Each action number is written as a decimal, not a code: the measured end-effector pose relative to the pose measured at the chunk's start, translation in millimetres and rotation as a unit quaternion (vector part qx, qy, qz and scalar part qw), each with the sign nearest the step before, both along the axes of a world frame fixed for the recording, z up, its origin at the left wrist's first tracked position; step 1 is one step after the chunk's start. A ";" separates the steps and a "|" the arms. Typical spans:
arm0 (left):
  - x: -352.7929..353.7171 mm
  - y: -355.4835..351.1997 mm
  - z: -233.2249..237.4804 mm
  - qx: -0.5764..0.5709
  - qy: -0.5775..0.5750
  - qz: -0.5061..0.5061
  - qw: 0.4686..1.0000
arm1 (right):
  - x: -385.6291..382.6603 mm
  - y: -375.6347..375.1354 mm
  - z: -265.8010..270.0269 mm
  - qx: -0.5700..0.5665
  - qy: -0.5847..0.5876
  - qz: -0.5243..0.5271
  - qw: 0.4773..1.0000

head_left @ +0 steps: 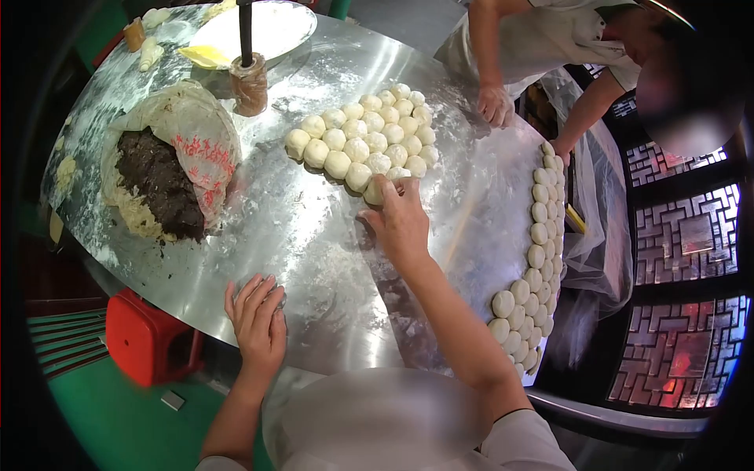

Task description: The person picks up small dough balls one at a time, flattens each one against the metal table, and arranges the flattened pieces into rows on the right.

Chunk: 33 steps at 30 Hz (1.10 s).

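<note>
Rows of floured round dough balls [355, 147] sit close together in the middle of the metal table. At the near corner of this group, my right hand [399, 218] has its fingers around a dough ball [375, 191], partly hidden by them. My left hand [259, 322] rests at the table's near edge with its fingers stretched out, holding nothing I can see. Beyond it to the left lies a plastic bag [206, 129] with red print, opened around a dark filling mass [157, 184].
More dough balls [538, 235] line the table's right edge. A co-worker's hand [495, 106] is at the far right side. A wooden roller with a dark upright handle [249, 86] stands near a floured white tray [283, 31]. A red stool [145, 337] is below left.
</note>
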<state>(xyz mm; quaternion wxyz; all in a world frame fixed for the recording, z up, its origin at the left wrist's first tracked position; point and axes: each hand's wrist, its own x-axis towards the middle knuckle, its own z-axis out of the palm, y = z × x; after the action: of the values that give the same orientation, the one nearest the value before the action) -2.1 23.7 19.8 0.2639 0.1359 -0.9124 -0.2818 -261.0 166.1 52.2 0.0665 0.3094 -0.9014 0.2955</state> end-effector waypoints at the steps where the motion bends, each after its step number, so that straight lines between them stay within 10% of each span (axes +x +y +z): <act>1: -0.4 0.2 -1.6 0.003 0.008 0.000 1.000 | -2.2 -3.8 -6.0 0.017 0.010 0.010 1.000; 9: 3.0 -2.1 -0.2 0.032 0.030 -0.006 0.999 | 16.5 68.0 10.3 -0.072 0.018 0.103 0.992; 15: -1.2 -0.9 -1.7 0.014 0.040 0.002 0.999 | 57.2 153.0 4.9 0.201 -0.046 0.104 0.973; 33: 0.0 0.0 -3.5 0.002 0.040 -0.003 0.999 | 23.9 97.7 -28.9 0.196 0.084 0.026 0.977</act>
<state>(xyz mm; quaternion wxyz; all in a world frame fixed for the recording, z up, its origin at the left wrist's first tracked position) -2.1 23.7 16.4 0.2994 0.1221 -0.9010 -0.2892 -237.0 263.8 23.3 0.0726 0.3639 -0.9245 0.0875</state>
